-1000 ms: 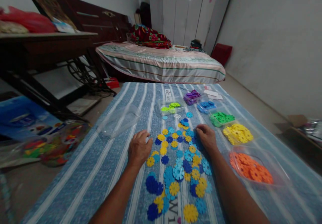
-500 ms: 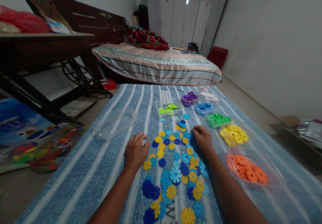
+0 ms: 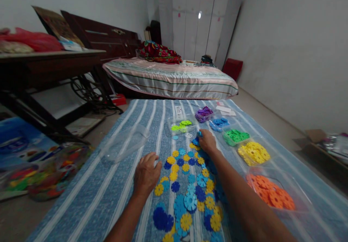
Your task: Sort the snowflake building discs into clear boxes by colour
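Note:
Blue, light blue and yellow notched plastic discs [image 3: 186, 167] lie scattered over a striped cloth in front of me. My right hand [image 3: 207, 142] is at the far end of the scatter, fingertips closed on a light blue notched disc [image 3: 200, 134]. Dark blue and yellow discs lie just below those fingertips. To the left of the scatter, my left hand [image 3: 147, 173] rests on the cloth with its fingers loosely bent and thumb apart, holding nothing. Yellow discs [image 3: 159, 189] are close to its thumb side.
Clear tubs hold lime [image 3: 181, 126], purple [image 3: 203, 114], blue [image 3: 219, 123], green [image 3: 236, 136], yellow [image 3: 253, 153] and orange discs [image 3: 271, 192] along the far and right sides. A clear lid or tray [image 3: 125, 143] lies at left. Beyond stands a bed [image 3: 171, 77].
My right hand has moved forward and left from beside the scatter and closed on a light blue disc. The left hand stays in place. The view has tilted up slightly.

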Demonstrator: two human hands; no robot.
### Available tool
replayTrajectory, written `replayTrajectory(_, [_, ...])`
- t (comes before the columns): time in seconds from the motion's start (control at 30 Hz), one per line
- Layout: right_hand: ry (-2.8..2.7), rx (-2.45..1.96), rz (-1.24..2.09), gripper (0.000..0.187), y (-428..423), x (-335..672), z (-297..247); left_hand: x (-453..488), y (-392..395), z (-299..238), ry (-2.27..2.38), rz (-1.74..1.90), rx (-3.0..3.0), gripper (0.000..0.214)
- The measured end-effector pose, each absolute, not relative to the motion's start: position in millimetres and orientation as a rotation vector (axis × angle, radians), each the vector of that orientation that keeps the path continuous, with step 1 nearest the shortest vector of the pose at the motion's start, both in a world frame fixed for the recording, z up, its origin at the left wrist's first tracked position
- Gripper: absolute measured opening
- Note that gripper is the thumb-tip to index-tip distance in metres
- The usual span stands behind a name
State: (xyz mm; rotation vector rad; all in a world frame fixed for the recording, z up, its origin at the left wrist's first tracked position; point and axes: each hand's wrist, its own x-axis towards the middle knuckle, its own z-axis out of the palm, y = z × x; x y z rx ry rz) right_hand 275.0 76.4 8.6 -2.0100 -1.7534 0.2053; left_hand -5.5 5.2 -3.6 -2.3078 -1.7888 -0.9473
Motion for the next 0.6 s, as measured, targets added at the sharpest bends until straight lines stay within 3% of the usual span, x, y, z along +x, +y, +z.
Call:
replayTrajectory(0.33, [-1.725,-1.940,0.256,0.029,74,280,2,-7,8,-7,-1.752,-0.982,-2.308,0.019])
replayTrajectory(0.6, [-1.359,-1.644,0.441,0.021,63,293,-7,-6,7,-6,-1.772,-0.969,-2.322,0.022])
